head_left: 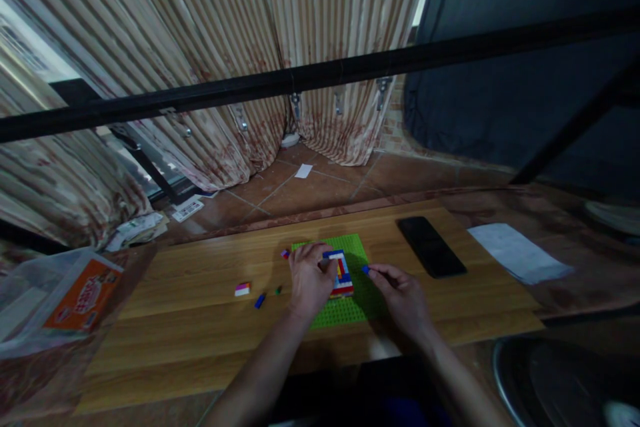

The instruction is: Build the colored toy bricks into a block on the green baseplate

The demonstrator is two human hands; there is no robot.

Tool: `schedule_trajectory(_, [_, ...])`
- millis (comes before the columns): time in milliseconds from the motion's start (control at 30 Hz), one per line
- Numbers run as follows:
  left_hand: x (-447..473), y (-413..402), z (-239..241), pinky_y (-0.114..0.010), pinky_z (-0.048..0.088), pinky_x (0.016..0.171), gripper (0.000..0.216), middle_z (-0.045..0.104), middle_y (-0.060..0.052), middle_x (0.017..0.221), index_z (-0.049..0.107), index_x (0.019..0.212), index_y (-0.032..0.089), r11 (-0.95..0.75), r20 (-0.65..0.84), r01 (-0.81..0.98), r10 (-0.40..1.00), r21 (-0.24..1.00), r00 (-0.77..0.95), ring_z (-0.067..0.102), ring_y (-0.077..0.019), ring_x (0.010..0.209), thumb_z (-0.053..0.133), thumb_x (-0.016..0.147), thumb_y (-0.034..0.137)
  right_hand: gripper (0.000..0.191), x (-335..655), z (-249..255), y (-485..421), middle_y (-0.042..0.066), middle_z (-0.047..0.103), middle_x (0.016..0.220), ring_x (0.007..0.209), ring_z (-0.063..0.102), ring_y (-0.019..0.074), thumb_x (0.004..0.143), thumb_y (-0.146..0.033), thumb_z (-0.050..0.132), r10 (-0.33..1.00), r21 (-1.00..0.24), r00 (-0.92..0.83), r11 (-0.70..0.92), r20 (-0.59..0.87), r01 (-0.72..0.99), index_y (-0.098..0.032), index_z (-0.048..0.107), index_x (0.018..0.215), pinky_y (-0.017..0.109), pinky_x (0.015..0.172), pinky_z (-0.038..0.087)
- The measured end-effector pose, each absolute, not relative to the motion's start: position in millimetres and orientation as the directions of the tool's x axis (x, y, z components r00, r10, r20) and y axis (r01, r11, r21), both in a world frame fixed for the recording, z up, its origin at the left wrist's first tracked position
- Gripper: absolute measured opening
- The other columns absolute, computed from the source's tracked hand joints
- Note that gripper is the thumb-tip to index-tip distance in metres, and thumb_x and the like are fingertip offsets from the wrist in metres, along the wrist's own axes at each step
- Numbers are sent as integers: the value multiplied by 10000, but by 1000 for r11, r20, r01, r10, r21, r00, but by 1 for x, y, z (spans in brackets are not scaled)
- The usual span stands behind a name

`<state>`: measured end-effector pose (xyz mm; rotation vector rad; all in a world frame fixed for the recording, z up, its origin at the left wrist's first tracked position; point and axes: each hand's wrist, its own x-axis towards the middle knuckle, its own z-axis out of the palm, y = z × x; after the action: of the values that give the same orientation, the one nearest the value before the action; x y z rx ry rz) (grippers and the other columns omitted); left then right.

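Observation:
A green baseplate lies on the wooden board in front of me. A small block build of blue, white, red and yellow bricks stands on it. My left hand rests on the plate's left side, fingers curled against the build's left edge. To the right of the build, my right hand pinches a small blue brick between thumb and forefinger.
Loose bricks lie left of the plate: a pink-and-white one, a blue one, a tiny green one and a red-blue one. A black phone and white paper lie right. A plastic bag sits far left.

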<state>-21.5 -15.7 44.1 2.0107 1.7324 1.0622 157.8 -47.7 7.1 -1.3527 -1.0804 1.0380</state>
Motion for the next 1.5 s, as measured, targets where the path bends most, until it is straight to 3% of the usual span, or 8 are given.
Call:
schedule_trajectory(133, [-27,-6,46,-380,457,942,243,721,-51,1042,711,1031,227,-201,231,665,972,719,43,622,-223,1018,588,824,262,377,158,5,-50,85,760,833,766,682,237,702,-538,732,976,-999,215,-33,-27,22,-187,756,837,364,721,527])
schedule_trajectory(300, [-29,7,48,-334,504,882,206,758,-21,933,750,938,251,-120,56,604,991,788,123,672,-207,934,580,830,299,370,159,0,-52,80,764,837,795,690,247,666,-547,752,969,-998,241,-59,-58,-2,-203,760,802,386,757,532])
schedule_trajectory(633, [-22,10,48,-270,513,666,214,748,4,736,764,903,209,23,-58,555,997,831,45,657,-153,660,584,807,271,392,161,-10,-53,83,764,841,809,695,256,633,-565,766,959,-994,263,-107,-110,-27,-202,759,783,399,771,535])
schedule_trajectory(1067, [-20,18,35,-247,503,635,156,753,3,737,764,790,208,32,-59,483,997,875,41,653,-136,650,616,772,252,381,158,-7,-52,80,763,842,795,688,249,665,-550,751,969,-997,232,-82,-80,-2,-197,758,809,389,746,534])
schedule_trajectory(1233, [-25,15,35,-281,527,773,152,768,-4,835,761,821,220,-29,-5,454,997,890,74,684,-161,785,616,785,250,327,153,8,-44,65,755,824,778,679,236,716,-507,719,982,-999,187,-3,6,47,-202,753,827,379,743,527])
schedule_trajectory(1400, [-39,10,27,-310,518,895,299,744,-58,1059,713,1058,188,-39,39,198,999,979,8,676,-179,981,543,865,341,256,139,32,-29,61,710,904,839,644,216,835,-421,608,981,-957,31,178,190,229,-214,739,908,358,768,499])
schedule_trajectory(1500, [-47,6,22,-330,505,926,329,731,-72,1089,703,1070,175,-2,6,104,999,995,-42,666,-189,1013,518,879,369,219,125,40,-17,63,669,972,947,609,224,872,-365,563,944,-867,-77,324,319,379,-242,741,910,380,855,474])
